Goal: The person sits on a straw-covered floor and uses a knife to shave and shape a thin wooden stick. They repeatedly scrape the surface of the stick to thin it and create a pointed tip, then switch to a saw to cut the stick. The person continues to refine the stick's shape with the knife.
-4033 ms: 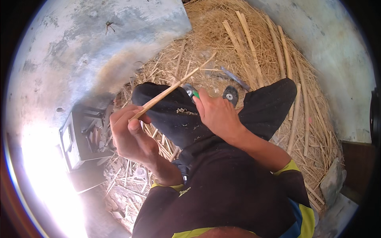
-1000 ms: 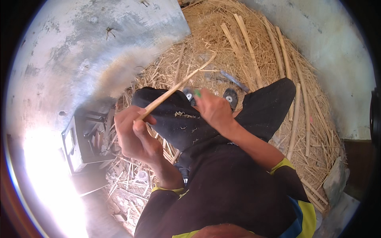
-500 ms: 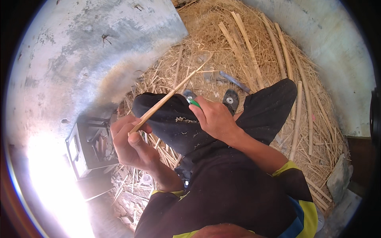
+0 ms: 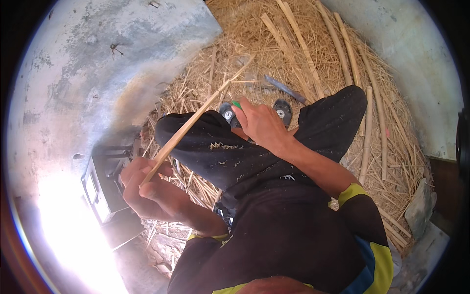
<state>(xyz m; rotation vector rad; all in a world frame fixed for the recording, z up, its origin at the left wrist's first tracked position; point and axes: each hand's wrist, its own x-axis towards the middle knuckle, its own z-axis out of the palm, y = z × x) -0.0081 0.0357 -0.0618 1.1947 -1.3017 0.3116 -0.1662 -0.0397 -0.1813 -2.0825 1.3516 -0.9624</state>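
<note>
My left hand (image 4: 154,192) pinches the near end of a long, pale bamboo strip (image 4: 188,125) between thumb and fingers. The strip slants up and away to the right above my left thigh, and its far end splits into thin, curling slivers. Close beside its middle, on the right, my right hand (image 4: 265,125) is closed around a small green-handled tool (image 4: 237,104). Only a bit of green shows past the fingers; its blade, if it has one, is hidden. I cannot tell whether the tool touches the strip. Thin shavings (image 4: 225,145) lie on my dark trousers.
Loose straw-like shavings (image 4: 240,29) cover the floor. Beyond my sandalled feet (image 4: 281,111) lies a bluish-grey bar (image 4: 285,89). Several bamboo lengths (image 4: 367,132) lie to the right. Pale walls (image 4: 112,63) stand on both sides, and a box-like frame (image 4: 105,186) is at the left.
My left hand has drawn back toward me and to the left with the bamboo strip. The right hand appears slightly farther up, with less green showing. The whole view has shifted a little.
</note>
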